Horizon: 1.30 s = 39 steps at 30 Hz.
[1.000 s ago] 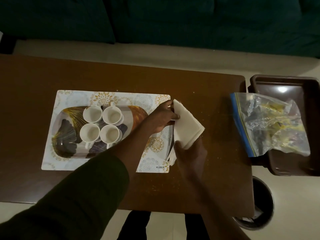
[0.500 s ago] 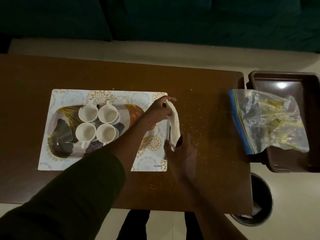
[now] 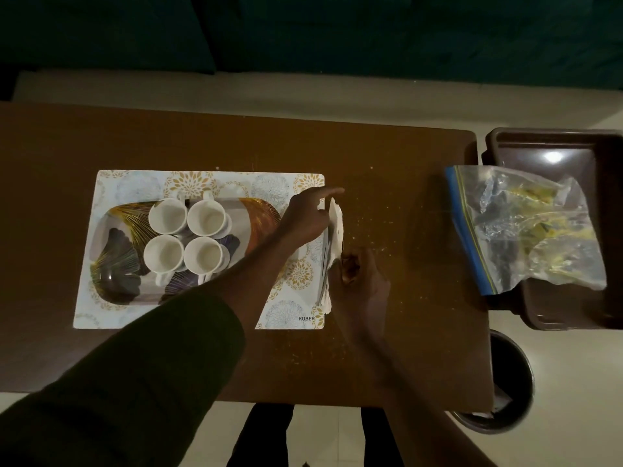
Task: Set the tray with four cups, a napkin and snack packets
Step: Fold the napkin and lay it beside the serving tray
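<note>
A patterned tray (image 3: 111, 237) lies on a placemat (image 3: 209, 183) and carries several white cups (image 3: 205, 217) grouped at its middle. A white napkin (image 3: 335, 227) stands on edge, folded narrow, at the placemat's right border. My left hand (image 3: 306, 214) pinches its upper part, forefinger stretched out. My right hand (image 3: 360, 281) grips its lower part from the right. A clear zip bag (image 3: 526, 227) of snack packets rests on a brown bin at the far right.
The brown bin (image 3: 580, 143) sits off the table's right end. A dark round wastebasket (image 3: 512, 375) stands on the floor below it. The wooden table (image 3: 202, 143) shows scattered crumbs. A dark sofa runs along the far side.
The napkin was spread open between both hands and is now folded into a narrow upright strip at the placemat's edge. Both hands stayed on it.
</note>
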Each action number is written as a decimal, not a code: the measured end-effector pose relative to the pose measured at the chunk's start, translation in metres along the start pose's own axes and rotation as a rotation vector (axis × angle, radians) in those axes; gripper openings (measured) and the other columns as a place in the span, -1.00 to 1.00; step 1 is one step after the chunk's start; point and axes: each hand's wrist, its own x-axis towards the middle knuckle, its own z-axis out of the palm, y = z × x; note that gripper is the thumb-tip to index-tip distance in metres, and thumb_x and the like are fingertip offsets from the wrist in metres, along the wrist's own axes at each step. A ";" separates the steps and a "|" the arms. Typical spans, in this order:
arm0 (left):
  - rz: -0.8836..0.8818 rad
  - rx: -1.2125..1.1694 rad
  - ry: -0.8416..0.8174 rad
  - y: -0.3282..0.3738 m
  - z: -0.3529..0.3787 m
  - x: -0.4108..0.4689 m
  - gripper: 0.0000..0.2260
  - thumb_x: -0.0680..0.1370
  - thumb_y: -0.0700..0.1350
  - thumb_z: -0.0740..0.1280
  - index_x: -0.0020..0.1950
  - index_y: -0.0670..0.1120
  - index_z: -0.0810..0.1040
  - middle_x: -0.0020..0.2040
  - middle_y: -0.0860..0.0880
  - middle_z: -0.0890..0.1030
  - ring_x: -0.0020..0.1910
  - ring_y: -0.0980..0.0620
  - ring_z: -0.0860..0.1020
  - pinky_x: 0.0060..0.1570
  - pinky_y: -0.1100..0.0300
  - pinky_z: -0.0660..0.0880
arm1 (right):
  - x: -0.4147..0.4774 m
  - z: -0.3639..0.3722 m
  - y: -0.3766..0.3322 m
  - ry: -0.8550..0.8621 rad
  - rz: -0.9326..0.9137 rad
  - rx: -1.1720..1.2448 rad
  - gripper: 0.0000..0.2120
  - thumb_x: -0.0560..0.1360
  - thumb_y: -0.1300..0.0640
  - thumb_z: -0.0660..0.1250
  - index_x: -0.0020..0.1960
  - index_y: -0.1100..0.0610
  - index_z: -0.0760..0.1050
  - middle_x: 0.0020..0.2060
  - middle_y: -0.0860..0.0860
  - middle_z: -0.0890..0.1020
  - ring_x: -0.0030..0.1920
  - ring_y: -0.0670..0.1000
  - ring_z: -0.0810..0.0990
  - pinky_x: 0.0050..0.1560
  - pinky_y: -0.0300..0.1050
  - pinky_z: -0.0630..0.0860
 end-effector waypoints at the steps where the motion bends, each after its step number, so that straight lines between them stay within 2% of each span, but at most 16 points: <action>1: 0.002 0.009 -0.016 0.000 0.000 -0.001 -0.49 0.48 -0.37 0.18 0.29 0.08 0.56 0.43 -0.06 0.47 -0.15 0.21 0.61 -0.42 0.40 0.41 | 0.000 0.000 0.001 0.004 -0.002 -0.004 -0.94 0.49 0.22 0.37 -0.06 0.19 0.51 -0.26 0.02 0.58 -0.31 -0.03 0.50 -0.36 -0.39 0.32; 2: 0.008 0.018 -0.034 -0.001 0.001 -0.001 -0.51 0.48 -0.38 0.17 0.23 0.07 0.61 0.42 -0.06 0.48 -0.38 0.27 0.55 -0.55 0.41 0.34 | 0.000 0.001 0.001 0.007 -0.009 -0.004 -0.94 0.49 0.23 0.37 -0.06 0.20 0.52 -0.25 0.02 0.58 -0.32 -0.05 0.49 -0.36 -0.42 0.30; 3: 0.012 0.035 -0.052 -0.001 0.002 -0.001 -0.53 0.48 -0.39 0.17 0.18 0.05 0.64 0.41 -0.06 0.49 -0.48 0.21 0.52 -0.59 0.40 0.29 | 0.000 0.001 0.001 0.004 -0.017 0.004 -0.93 0.49 0.22 0.38 -0.05 0.20 0.52 -0.26 0.02 0.58 -0.32 -0.05 0.49 -0.36 -0.39 0.33; 6: 0.013 0.124 -0.076 -0.001 0.003 -0.003 -0.60 0.50 -0.35 0.18 0.08 0.01 0.69 0.35 -0.08 0.55 -0.47 0.06 0.50 -0.53 0.32 0.31 | 0.000 0.003 0.003 -0.033 0.000 0.016 -0.79 0.47 0.07 0.42 -0.02 0.18 0.50 -0.26 0.00 0.57 -0.32 -0.04 0.50 -0.38 -0.20 0.42; 10: 0.000 0.197 -0.023 0.000 0.003 -0.004 -0.64 0.51 -0.35 0.18 -0.02 -0.04 0.73 0.03 -0.15 0.71 -0.56 0.14 0.36 -0.53 0.30 0.27 | 0.003 0.002 0.006 -0.046 -0.005 -0.003 -0.82 0.48 0.08 0.41 -0.06 0.19 0.50 -0.27 0.01 0.60 -0.36 -0.07 0.50 -0.40 -0.26 0.36; 12: 0.008 0.207 0.019 0.001 0.002 -0.005 -0.65 0.52 -0.36 0.18 -0.05 -0.07 0.74 -0.06 -0.17 0.71 -0.52 0.15 0.39 -0.49 0.29 0.28 | 0.002 0.002 0.005 -0.034 -0.041 -0.003 -0.89 0.48 0.16 0.41 -0.11 0.19 0.51 -0.31 0.00 0.61 -0.42 -0.11 0.49 -0.44 -0.33 0.35; 14: 0.020 0.215 0.039 0.002 0.003 -0.007 -0.66 0.53 -0.35 0.17 -0.07 -0.11 0.74 -0.03 -0.17 0.71 -0.34 0.06 0.56 -0.36 0.24 0.44 | -0.001 0.002 0.006 -0.027 -0.032 0.005 -0.91 0.48 0.17 0.40 -0.12 0.17 0.51 -0.34 -0.02 0.60 -0.44 -0.14 0.48 -0.45 -0.33 0.35; 17: 0.035 0.218 0.018 0.000 0.004 -0.008 -0.65 0.51 -0.39 0.18 -0.07 -0.10 0.73 0.05 -0.15 0.69 0.00 -0.10 0.62 -0.06 0.15 0.54 | -0.004 0.002 0.010 -0.050 0.037 -0.028 -0.73 0.47 0.01 0.42 0.01 0.15 0.46 -0.14 0.00 0.59 -0.28 -0.12 0.49 -0.32 -0.34 0.35; 20: 0.047 0.255 0.008 -0.006 0.005 -0.008 -0.62 0.47 -0.42 0.20 -0.04 -0.07 0.73 0.07 -0.14 0.67 -0.05 -0.06 0.60 -0.12 0.20 0.48 | -0.005 0.006 0.013 -0.141 0.156 -0.079 -0.33 0.37 -0.19 0.46 0.28 0.18 0.33 0.17 0.05 0.50 0.08 0.00 0.51 -0.06 -0.14 0.52; 22: 0.049 0.240 0.014 -0.010 0.005 -0.008 -0.63 0.50 -0.41 0.20 -0.03 -0.07 0.73 0.06 -0.16 0.69 -0.11 -0.08 0.63 -0.10 0.10 0.56 | -0.005 0.008 0.015 -0.169 0.114 -0.121 -0.43 0.40 -0.12 0.45 0.27 0.14 0.37 0.15 0.03 0.54 0.10 0.01 0.54 -0.11 -0.20 0.45; 24: 0.054 0.228 0.017 -0.011 0.007 -0.010 -0.65 0.51 -0.40 0.19 -0.02 -0.10 0.72 0.05 -0.17 0.70 -0.14 -0.14 0.65 -0.08 0.01 0.59 | -0.002 0.008 0.018 -0.160 0.077 -0.122 -0.59 0.43 -0.02 0.43 0.18 0.11 0.42 0.05 0.00 0.59 -0.01 -0.02 0.56 -0.22 -0.28 0.34; 26: 0.051 0.235 0.021 -0.011 0.007 -0.012 -0.64 0.50 -0.41 0.19 0.00 -0.11 0.72 0.03 -0.19 0.70 -0.21 -0.12 0.63 -0.21 0.14 0.56 | 0.001 0.007 0.019 -0.156 0.077 -0.100 -0.64 0.44 0.03 0.42 0.16 0.11 0.42 0.00 0.00 0.62 -0.08 -0.01 0.58 -0.26 -0.26 0.34; 29: 0.051 0.231 0.027 -0.011 0.007 -0.013 -0.64 0.49 -0.42 0.19 -0.01 -0.13 0.73 0.07 -0.20 0.69 -0.39 0.06 0.52 -0.41 0.47 0.38 | 0.000 0.007 0.020 -0.172 0.029 -0.092 -0.60 0.44 0.05 0.43 0.22 0.11 0.42 0.03 0.01 0.63 -0.07 0.02 0.61 -0.23 -0.23 0.38; 32: 0.033 0.201 0.025 -0.009 0.005 -0.013 -0.62 0.49 -0.42 0.20 0.08 -0.08 0.70 0.08 -0.18 0.69 -0.31 -0.04 0.59 -0.31 0.19 0.53 | -0.001 0.005 0.021 -0.191 0.032 -0.061 -0.52 0.43 -0.02 0.45 0.25 0.10 0.39 0.09 0.01 0.61 -0.02 0.01 0.62 -0.19 -0.21 0.47; 35: 0.037 0.233 0.073 -0.003 0.004 -0.015 -0.56 0.47 -0.42 0.22 0.19 -0.03 0.63 0.00 -0.16 0.68 -0.33 0.04 0.51 -0.30 0.20 0.44 | 0.000 -0.002 0.017 -0.133 0.036 -0.044 -0.42 0.40 -0.21 0.42 0.24 0.12 0.38 0.08 0.00 0.60 0.00 -0.03 0.60 -0.13 -0.14 0.57; 39: 0.047 0.257 0.162 0.011 0.001 -0.013 -0.63 0.55 -0.33 0.22 0.27 -0.03 0.56 0.08 -0.14 0.66 -0.13 -0.08 0.60 -0.13 0.16 0.48 | 0.017 -0.023 0.012 -0.069 0.048 -0.006 -0.41 0.47 -0.37 0.18 0.23 0.10 0.37 0.05 -0.03 0.57 -0.01 -0.06 0.57 -0.13 -0.14 0.56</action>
